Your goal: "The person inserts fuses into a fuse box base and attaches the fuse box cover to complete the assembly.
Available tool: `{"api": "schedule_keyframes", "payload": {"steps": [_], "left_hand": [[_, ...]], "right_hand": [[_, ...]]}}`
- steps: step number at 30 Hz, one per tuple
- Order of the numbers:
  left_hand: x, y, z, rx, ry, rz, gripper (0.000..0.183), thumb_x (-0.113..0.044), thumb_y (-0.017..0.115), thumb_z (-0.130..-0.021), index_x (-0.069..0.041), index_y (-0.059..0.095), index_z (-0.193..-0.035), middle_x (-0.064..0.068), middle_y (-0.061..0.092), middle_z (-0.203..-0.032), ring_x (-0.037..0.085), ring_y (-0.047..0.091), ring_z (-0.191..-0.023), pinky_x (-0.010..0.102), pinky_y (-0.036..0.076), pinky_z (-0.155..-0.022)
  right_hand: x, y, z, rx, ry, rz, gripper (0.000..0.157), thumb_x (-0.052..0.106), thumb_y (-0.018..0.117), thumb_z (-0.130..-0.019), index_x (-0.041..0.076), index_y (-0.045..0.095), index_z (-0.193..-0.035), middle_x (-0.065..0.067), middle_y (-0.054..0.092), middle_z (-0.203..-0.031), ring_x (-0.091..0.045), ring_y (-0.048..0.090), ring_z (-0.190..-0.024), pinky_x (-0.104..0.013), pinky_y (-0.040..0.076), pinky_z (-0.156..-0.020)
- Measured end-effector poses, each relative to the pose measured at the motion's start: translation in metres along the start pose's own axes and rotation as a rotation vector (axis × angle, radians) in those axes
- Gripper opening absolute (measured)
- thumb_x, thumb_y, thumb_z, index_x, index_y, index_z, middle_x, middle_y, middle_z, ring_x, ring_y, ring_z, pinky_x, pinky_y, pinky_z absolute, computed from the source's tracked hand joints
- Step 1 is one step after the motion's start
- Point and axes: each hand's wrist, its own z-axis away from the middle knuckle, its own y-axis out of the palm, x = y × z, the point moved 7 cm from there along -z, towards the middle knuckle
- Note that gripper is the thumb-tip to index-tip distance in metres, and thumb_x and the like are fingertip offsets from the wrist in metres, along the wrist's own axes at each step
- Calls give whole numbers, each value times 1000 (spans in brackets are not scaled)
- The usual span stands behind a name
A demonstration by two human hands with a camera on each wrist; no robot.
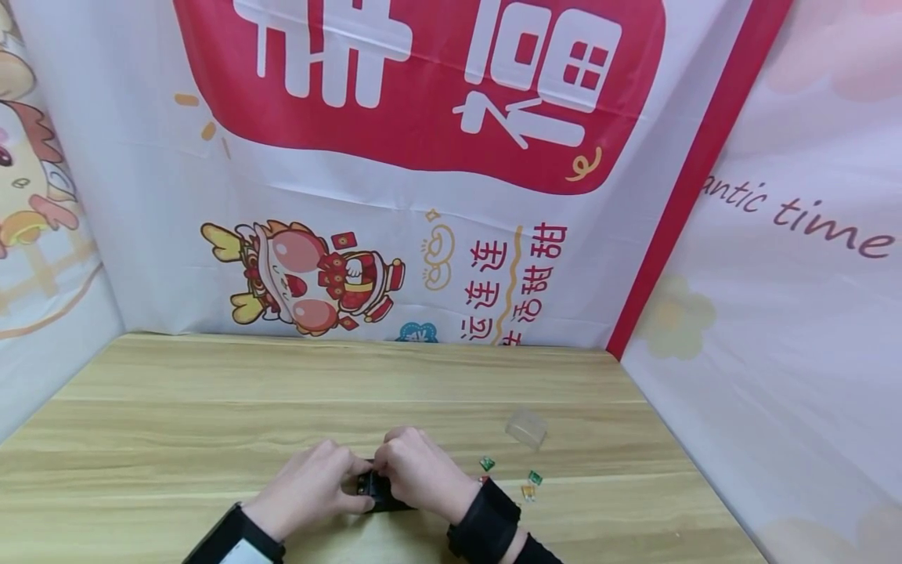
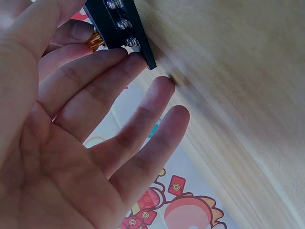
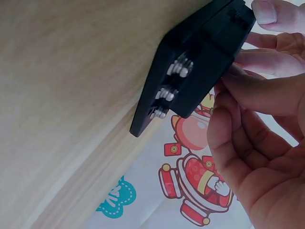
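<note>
Two hands meet over a small black device above a wood-grain table, the left hand gripping its near left side between thumb and fingertips while two other fingers of that hand stretch out clear of it. The right hand, its fingers curled, pinches a small orange piece against the device, just opposite the left fingertips. A row of silvery metal parts lines the device's edge between the hands; whether the device touches the table cannot be told. Just beyond the right wrist lies a green chip, with a red piece partly hidden beside the black wristband. Farther to the right of that hand, a second green chip sits near a yellow piece. A clear plastic box rests beyond the chips, ahead and to the right of the right hand. In front of both hands, a printed backdrop displays a cartoon figure.
</note>
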Motion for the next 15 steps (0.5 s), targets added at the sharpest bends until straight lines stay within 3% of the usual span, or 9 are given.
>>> {"api": "schedule_keyframes", "payload": {"steps": [9,15], "left_hand": [[-1,0,-1,3,-2,5,37,-39,75,-77,-17,72,-106,-17,53,-70,3,33,-52,23,26,-47],[1,1,-1,28,-30,33,40,-39,75,-77,-16,71,-110,-15,55,-72,4,34,-51,23,26,-47]], "right_hand": [[-2,-2,0,8,-5,-19,19,-5,70,-74,13,73,-78,10,57,-72,6,52,-66,-7,36,-60],[-5,-1,1,66,-5,-47,14,1,71,-80,14,74,-84,10,60,-77,7,53,-71,-7,38,-64]]}}
